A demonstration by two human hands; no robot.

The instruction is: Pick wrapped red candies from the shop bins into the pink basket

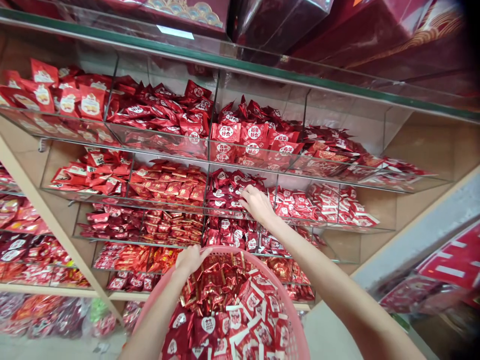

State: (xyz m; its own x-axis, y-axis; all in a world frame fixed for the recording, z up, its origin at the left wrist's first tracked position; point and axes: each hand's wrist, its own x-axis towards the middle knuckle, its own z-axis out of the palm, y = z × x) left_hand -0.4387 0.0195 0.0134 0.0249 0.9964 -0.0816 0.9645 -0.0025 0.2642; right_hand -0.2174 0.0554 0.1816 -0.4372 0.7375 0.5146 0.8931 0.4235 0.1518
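Observation:
My left hand (191,259) grips the rim of a pink plastic basket (298,320), fingers closed over its far edge. Heaped inside are small wrapped packets: shiny red ones (212,282), dark red ones with white heart labels (208,325), and red-and-white ones (255,300). Reaching forward, my right hand (258,204) is at a clear shelf bin of dark red packets (221,192) with white labels. Its fingers are bent together over the packets at the bin's right side. Whether a packet is between the fingertips is hidden.
Clear-fronted shelf bins hold red packets (161,112) in several tiers. A glass shelf edge (240,62) runs above, with large dark red boxes (360,30) on it. A wooden upright (56,235) stands left; bagged goods (56,315) lie low behind it. Red packages (450,260) are at right.

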